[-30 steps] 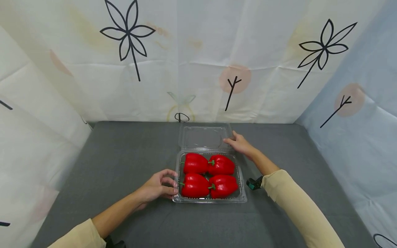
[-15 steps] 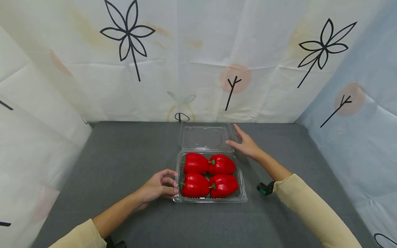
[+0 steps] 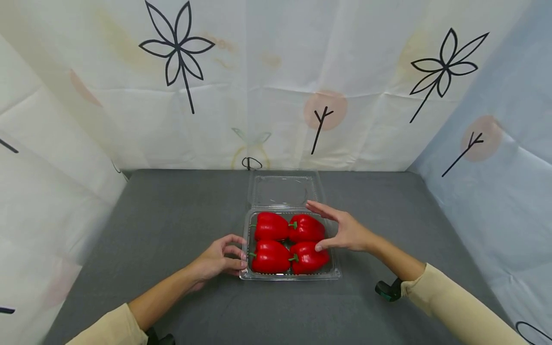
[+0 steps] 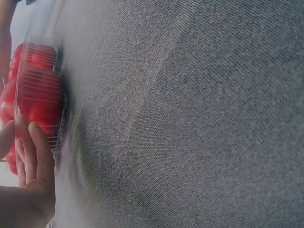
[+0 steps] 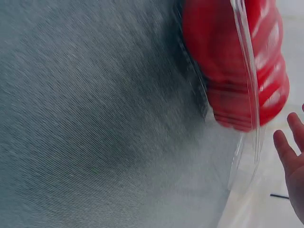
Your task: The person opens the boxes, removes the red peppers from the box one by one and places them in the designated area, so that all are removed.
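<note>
Several red bell peppers (image 3: 270,257) with green stems lie in two rows inside a clear plastic clamshell container (image 3: 290,276). Its lid (image 3: 280,189) is folded back flat on the far side. At the container's left rim, my left hand (image 3: 217,258) grips the edge; the left wrist view has the thumb on the inner side and the fingers (image 4: 42,149) along the outer wall. My right hand (image 3: 347,232) hovers over the right-hand peppers, thumb and fingers spread, holding nothing. In the right wrist view its fingers (image 5: 285,148) are apart from the peppers (image 5: 228,102).
Grey cloth covers the table (image 3: 185,201) beneath the container. A patterned fabric curtain (image 3: 276,86) rises behind the far table edge, with more fabric at the left and right sides. A dark wrist device (image 3: 389,290) sits by the right sleeve.
My right hand has let go of the lid's right edge, drawn back, and come nearer over the right-hand peppers. My left hand stays at the left rim.
</note>
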`<state>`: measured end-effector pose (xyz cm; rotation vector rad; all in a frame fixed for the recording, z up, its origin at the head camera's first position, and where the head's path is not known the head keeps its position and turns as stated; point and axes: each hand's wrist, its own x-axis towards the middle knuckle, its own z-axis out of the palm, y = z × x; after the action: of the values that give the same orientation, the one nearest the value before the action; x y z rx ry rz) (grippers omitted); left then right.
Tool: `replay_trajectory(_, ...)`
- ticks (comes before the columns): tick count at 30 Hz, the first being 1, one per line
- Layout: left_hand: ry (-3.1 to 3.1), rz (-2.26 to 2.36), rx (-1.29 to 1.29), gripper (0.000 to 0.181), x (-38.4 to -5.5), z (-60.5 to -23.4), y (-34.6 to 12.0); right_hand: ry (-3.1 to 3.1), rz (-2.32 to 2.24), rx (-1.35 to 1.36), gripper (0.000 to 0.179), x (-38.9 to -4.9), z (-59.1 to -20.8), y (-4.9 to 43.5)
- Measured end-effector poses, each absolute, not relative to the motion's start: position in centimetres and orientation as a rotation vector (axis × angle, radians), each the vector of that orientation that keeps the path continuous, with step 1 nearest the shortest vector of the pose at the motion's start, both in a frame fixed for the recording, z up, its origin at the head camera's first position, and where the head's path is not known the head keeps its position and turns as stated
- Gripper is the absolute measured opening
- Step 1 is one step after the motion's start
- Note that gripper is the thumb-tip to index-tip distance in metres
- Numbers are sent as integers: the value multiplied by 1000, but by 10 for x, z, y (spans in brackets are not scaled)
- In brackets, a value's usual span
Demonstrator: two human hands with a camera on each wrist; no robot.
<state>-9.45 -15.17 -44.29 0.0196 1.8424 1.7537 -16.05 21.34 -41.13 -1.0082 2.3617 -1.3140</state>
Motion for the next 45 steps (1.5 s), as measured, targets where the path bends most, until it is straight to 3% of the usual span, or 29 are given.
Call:
replay_trajectory(15, 1842, 1750, 19, 56, -95, -443, -152, 2276, -1302, -1042, 86, -130, -408, 213)
replay_trajectory(24, 1809, 1770, 14, 56, -95, -444, -152, 2266, -1315, -1081, 78, -128, -419, 215)
replay_trajectory(35, 1807, 1766, 13, 56, -96, -447, -153, 2287, -1022, -1105, 70, -133, -410, 209)
replay_trajectory(45, 1806, 1765, 24, 55, -99, -447, -152, 2276, -857, -1155, 71, -140, -407, 197)
